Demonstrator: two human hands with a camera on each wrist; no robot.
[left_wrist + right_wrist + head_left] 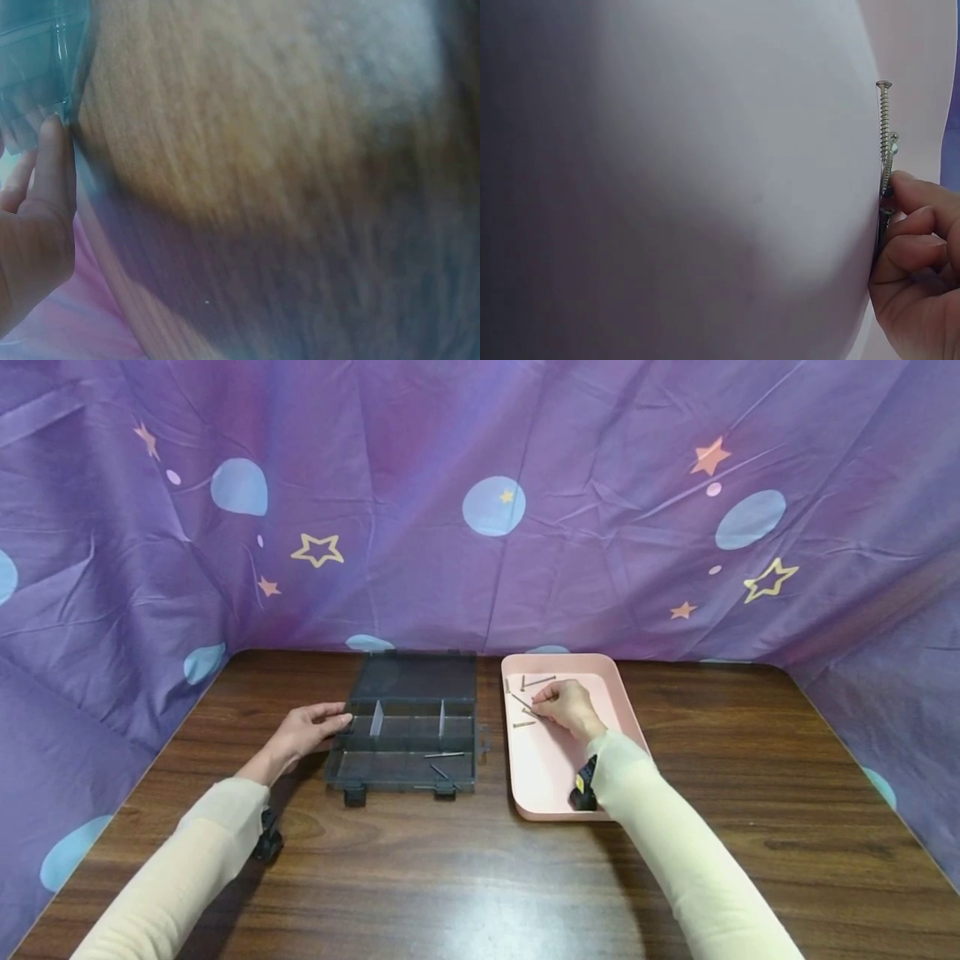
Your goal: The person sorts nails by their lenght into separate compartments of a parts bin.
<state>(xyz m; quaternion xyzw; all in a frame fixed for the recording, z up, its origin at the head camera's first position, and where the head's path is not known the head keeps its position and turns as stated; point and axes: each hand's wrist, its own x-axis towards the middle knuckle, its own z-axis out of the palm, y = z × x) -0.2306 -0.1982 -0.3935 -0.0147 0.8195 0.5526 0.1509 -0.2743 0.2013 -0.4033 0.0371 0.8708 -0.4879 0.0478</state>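
Observation:
My left hand rests against the left side of a dark see-through organizer box, fingers nearly straight. The left wrist view shows its fingertips at the corner of the box. The lid is folded back, and a few thin dark screws lie in the front compartment. Over the left part of a pink tray, my right hand pinches a screw among several others. In the right wrist view a long screw stands out beyond the curled fingers; the fingertips partly hide the pinched end.
Pale dividers split the box's rear row. More screws lie near the tray's far left corner. Both stand on a brown wood-grain table, with a purple patterned cloth hanging behind it.

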